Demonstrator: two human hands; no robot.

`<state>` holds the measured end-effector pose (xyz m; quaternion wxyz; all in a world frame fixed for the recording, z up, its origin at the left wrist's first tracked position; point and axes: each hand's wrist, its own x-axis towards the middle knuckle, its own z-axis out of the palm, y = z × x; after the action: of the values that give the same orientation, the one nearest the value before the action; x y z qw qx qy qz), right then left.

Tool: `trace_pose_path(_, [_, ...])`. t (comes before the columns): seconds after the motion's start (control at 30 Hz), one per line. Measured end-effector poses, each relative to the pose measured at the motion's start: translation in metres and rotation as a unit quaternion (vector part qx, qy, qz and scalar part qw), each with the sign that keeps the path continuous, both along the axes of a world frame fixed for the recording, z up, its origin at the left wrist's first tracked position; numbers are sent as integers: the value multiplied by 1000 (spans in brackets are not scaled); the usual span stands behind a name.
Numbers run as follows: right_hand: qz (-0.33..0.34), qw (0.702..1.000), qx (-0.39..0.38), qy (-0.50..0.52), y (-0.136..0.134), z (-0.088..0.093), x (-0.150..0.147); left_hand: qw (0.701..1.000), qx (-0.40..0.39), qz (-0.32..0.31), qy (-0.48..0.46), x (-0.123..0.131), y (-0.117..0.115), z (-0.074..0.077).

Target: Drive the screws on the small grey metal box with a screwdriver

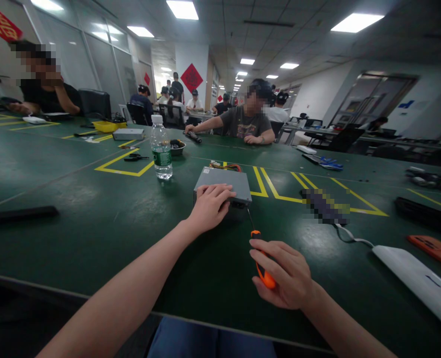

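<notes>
A grey metal computer power supply (223, 180) lies on the green table, with coloured wires coming out at its far side. My left hand (211, 205) holds it, the fingers laid over its top and the thumb down by the near face. An orange-and-black screwdriver (256, 243) is between the thumb and fingers of my right hand (283, 273). Its thin shaft points up and away, with the tip at the near right corner of the power supply. Whether the tip sits in a screw is too small to tell.
A water bottle (161, 149) stands left of the power supply, by a metal bowl (177, 147). To the right lie a dark phone (324, 206) on a cable, a white power bank (417, 278) and an orange phone (436, 252). A co-worker (248, 119) sits opposite.
</notes>
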<state>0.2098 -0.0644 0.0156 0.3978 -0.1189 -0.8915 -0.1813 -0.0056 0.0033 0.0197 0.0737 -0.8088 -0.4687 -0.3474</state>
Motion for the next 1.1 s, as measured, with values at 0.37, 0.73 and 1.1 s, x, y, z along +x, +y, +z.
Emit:
trace_pose_path(0.37, [0, 1000, -13, -16, 3, -4, 0, 1000, -3, -4, 3, -1, -1, 1])
trace_pose_path(0.73, [0, 997, -36, -64, 0, -6, -5, 1000, 0, -3, 1, -1, 1, -1])
trace_pose_path(1.1, [18, 998, -54, 1, 4, -15, -9, 1000, -5, -1, 4, -2, 0, 0])
